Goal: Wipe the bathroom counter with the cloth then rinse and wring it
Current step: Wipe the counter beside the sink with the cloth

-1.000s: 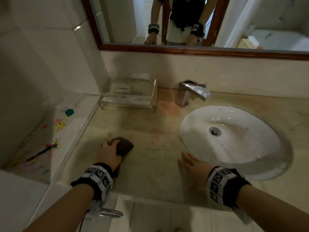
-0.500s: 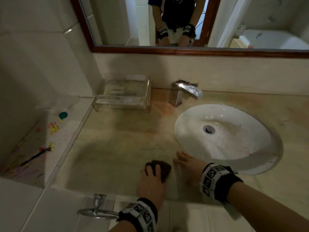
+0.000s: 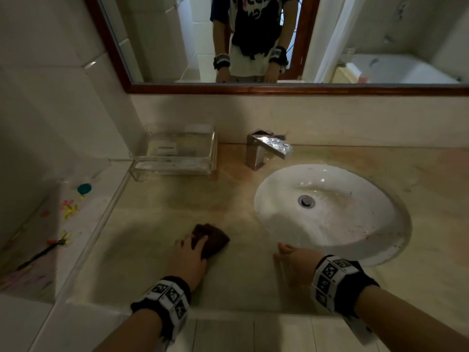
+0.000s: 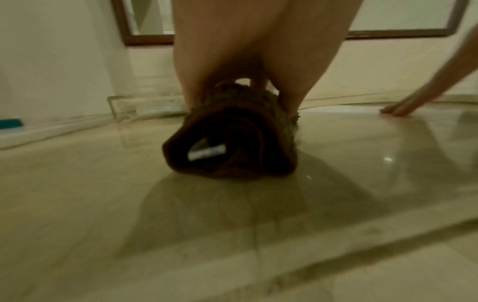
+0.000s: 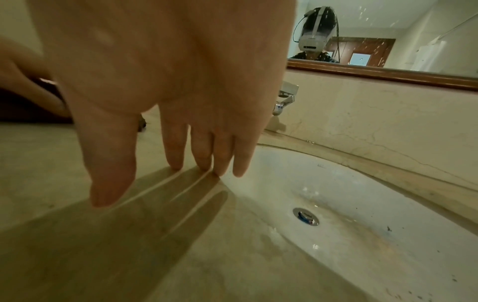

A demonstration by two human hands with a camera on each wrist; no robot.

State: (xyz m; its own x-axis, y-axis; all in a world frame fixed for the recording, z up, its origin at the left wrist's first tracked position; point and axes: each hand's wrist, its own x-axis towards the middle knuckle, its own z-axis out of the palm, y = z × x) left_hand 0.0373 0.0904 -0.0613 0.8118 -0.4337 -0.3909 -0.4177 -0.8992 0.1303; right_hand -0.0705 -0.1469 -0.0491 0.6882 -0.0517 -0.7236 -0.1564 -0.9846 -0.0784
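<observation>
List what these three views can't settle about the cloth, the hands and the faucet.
- Cloth label: left wrist view, white tag visible but blurred, text unreadable.
- Left hand fingertips: head view, they curl over the cloth; left wrist view, the cloth hides them.
- Right hand palm contact: the hand itself blocks it; only fingertips show on the counter.
- Faucet flow: too small and glary in head view to tell if water runs.

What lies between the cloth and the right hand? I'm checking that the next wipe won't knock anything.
Only bare, wet-looking counter lies between the cloth and the right hand, as the head and left wrist views show.
</observation>
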